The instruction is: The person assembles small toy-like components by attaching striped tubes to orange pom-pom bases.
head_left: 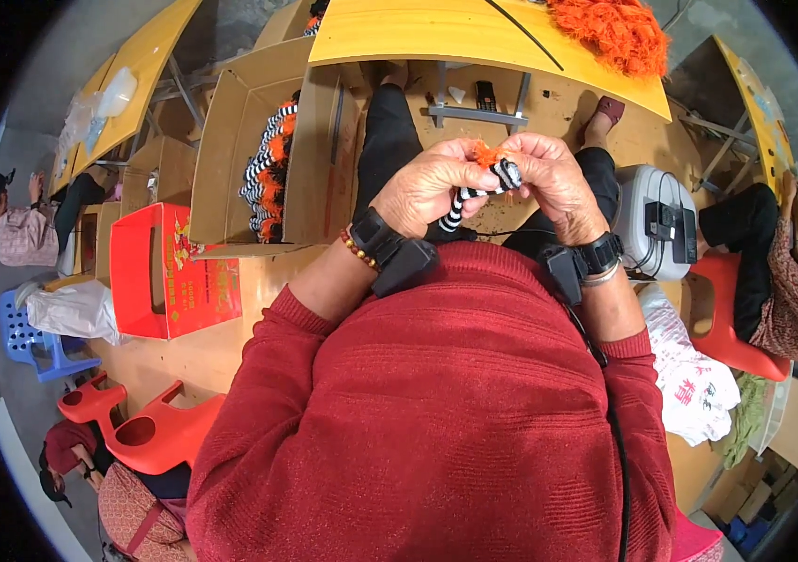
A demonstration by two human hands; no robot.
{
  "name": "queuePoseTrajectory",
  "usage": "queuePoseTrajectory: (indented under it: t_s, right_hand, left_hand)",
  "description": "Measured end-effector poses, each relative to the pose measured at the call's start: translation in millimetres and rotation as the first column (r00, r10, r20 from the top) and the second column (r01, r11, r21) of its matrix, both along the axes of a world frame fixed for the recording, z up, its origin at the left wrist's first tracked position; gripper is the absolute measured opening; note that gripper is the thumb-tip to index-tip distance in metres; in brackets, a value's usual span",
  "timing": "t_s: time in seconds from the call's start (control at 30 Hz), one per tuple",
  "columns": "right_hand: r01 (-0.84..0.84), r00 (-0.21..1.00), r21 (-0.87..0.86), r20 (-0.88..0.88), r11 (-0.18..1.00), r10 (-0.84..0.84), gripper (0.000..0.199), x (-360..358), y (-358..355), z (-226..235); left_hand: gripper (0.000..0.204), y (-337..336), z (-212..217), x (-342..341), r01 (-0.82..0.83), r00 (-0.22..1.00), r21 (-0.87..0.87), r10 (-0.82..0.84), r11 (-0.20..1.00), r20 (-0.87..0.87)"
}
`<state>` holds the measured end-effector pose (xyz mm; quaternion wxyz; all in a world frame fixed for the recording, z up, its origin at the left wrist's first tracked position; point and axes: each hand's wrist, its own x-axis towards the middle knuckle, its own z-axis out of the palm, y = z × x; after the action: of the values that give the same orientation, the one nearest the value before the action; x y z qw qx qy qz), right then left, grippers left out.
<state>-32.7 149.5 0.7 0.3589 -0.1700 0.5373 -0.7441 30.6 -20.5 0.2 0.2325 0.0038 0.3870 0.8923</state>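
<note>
We see our left hand and right hand pinching a black-and-white striped toy with an orange tuft, over our lap; an open cardboard box of similar striped pieces stands left; fingers hide the toy's middle.

Black-and-white striped toy with orange tuft, red sweater, yellow table, red box, brown carton
</note>
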Motion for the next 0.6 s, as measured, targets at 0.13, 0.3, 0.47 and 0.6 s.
queuePoseTrajectory:
  t_s: [0.13,0.3,0.47,0.6]
  right_hand:
    - [-0.023,0.997,-0.075,0.069,0.997,0.028,0.010,7.6,-1.4,4.6]
    - [-0.106,0.992,-0.135,0.048,0.985,0.113,0.015,4.1,0.1,-0.2]
    - [-0.043,0.998,0.066,-0.048,0.997,0.046,0.014,6.8,1.0,13.0]
    - [0.064,0.989,0.214,-0.146,0.975,-0.033,0.011,13.2,-2.1,23.5]
  left_hand:
    - [0.019,-6.3,-10.8,-4.1,0.094,0.995,0.081,-0.091,0.992,-0.030]
    - [0.014,-11.4,-15.7,-13.2,0.011,0.997,-0.033,-0.013,0.999,-0.078]
    - [0.012,-7.5,-12.1,-14.4,-0.214,0.972,-0.211,0.186,0.954,-0.144]
    - [0.010,-1.5,-0.2,-12.5,-0.354,0.919,-0.277,0.277,0.893,-0.281]
